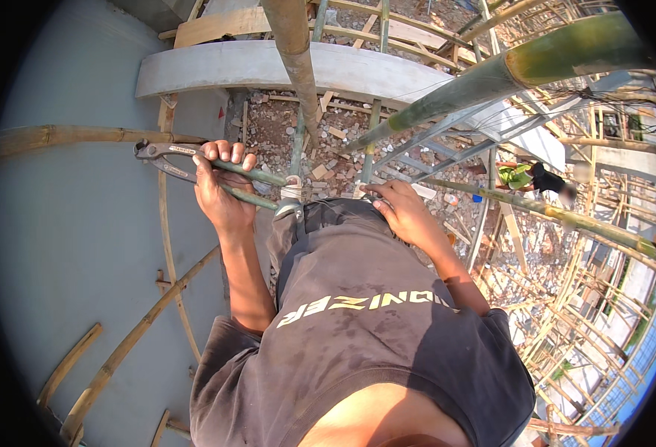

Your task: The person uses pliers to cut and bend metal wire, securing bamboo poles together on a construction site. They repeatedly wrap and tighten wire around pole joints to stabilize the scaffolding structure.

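Note:
My left hand point(225, 182) is wrapped round the green handles of a pair of end-cutting pincers point(170, 159). The dark metal jaws point left, close in front of a bamboo pole point(82, 135) by the grey wall. My right hand point(408, 212) rests at the right side of my dark trousers point(346, 214), its fingers stretched out and nothing plainly held in them. Some fingertips are partly hidden against the cloth. Below, my feet in pale shoes point(290, 195) stand high above the ground, near green bamboo poles.
A thick green bamboo pole point(514, 71) slants in from the upper right; a brown pole point(292, 45) rises ahead. A pale curved concrete ledge point(268, 67) crosses in front. Rubble point(328, 141) covers the ground far below. Another person point(547, 181) is down at the right, near a metal ladder point(447, 153).

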Demonstrator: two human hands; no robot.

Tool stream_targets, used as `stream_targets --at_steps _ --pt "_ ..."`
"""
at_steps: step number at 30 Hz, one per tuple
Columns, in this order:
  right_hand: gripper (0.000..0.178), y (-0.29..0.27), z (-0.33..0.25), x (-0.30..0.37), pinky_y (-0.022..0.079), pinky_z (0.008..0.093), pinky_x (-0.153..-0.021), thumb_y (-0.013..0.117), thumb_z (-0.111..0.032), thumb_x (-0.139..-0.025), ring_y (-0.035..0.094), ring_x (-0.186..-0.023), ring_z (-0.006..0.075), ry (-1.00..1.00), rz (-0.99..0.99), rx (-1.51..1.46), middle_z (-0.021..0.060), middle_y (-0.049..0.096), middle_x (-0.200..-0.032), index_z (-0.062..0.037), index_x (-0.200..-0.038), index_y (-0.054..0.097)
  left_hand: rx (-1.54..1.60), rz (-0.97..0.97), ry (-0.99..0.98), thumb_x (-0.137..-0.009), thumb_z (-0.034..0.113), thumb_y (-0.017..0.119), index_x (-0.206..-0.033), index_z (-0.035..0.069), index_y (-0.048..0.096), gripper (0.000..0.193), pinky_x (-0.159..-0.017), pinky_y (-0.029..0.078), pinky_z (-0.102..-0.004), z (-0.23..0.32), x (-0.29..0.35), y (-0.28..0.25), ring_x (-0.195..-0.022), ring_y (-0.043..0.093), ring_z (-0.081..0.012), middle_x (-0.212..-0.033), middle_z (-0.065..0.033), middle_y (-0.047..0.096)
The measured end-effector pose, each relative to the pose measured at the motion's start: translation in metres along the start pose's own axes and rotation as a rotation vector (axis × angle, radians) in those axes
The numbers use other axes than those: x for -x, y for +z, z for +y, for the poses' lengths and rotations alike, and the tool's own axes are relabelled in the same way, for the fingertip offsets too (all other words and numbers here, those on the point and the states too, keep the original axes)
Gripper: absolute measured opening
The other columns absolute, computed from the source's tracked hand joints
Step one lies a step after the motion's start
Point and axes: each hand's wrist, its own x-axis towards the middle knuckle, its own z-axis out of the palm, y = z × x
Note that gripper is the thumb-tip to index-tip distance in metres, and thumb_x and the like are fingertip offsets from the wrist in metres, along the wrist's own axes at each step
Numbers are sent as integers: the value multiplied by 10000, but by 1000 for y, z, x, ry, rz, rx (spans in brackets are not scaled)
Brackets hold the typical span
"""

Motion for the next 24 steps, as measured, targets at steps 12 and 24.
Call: stream_targets --at_steps 12,24 --pt "418 -1 -96 -61 457 434 -1028 579 -271 -1004 570 -1230 393 -229 -125 -242 199 612 -1313 -44 -1356 561 75 121 118 -1086 381 431 -975 122 468 284 -749 384 -339 13 25 -3 -877 396 -171 -938 -25 425" --pt "211 30 -138 -87 551 432 -685 622 -135 -958 696 -809 368 -307 -100 -231 161 711 -864 -44 -1135 691 2 151 143 -1092 349 432 -968 125 432 256 -735 415 -315 52 10 -12 -841 413 -146 -919 -18 416"
